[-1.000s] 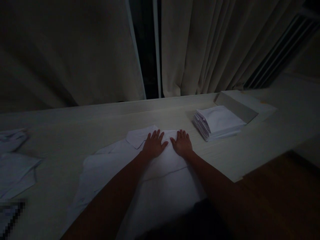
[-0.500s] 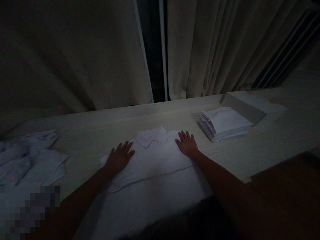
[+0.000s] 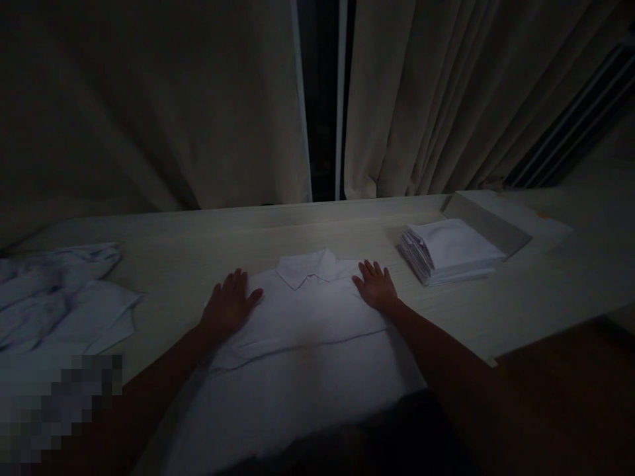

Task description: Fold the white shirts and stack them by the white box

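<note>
A white collared shirt [image 3: 307,317] lies flat on the pale wooden table [image 3: 198,244], its collar pointing away from me. My left hand [image 3: 229,305] rests palm down on the shirt's left shoulder, fingers spread. On the right shoulder lies my right hand [image 3: 377,285], also flat with fingers apart. Neither hand grips anything. The lower part of the shirt hangs over the table's near edge.
A stack of folded white shirts [image 3: 449,250] sits to the right, beside a low box [image 3: 496,221]. Crumpled white garments [image 3: 59,297] lie at the left. Beige curtains [image 3: 149,99] hang behind the table. The room is dim.
My left hand has slid from the middle of the shirt out to its left shoulder. The right hand stayed near the right shoulder. The folded sleeve now lies smoothed.
</note>
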Available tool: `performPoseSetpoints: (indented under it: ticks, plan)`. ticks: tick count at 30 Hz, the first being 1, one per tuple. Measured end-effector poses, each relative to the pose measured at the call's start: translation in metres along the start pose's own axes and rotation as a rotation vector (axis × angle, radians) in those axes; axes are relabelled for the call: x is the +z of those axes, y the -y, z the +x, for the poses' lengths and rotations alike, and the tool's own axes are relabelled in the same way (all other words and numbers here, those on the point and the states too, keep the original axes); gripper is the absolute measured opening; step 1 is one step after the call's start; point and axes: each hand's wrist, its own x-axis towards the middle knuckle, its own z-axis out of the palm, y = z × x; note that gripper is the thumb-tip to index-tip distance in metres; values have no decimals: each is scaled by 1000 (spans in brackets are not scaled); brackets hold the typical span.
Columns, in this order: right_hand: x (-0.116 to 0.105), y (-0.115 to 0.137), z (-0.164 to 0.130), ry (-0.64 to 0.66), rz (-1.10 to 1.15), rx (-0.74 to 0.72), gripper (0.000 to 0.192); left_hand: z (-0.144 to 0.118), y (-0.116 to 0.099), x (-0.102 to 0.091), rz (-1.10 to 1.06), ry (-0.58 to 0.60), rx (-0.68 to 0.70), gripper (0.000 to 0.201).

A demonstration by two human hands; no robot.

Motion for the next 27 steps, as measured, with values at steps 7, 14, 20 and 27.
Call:
performPoseSetpoints:
  ticks: [7, 14, 20, 27]
  plan:
    - [2, -2, 2, 7, -19, -6, 73, -47, 29, 4, 19, 90, 33, 83]
    - [2, -3, 5, 24, -22, -3, 75, -36, 34, 7, 10, 41, 45, 78]
    - [5, -3, 15, 15, -21, 4, 75, -35, 32, 3, -23, 56, 6, 76]
    - [7, -5, 30, -8, -40, -21, 75, -9, 36, 8, -17, 43, 9, 77]
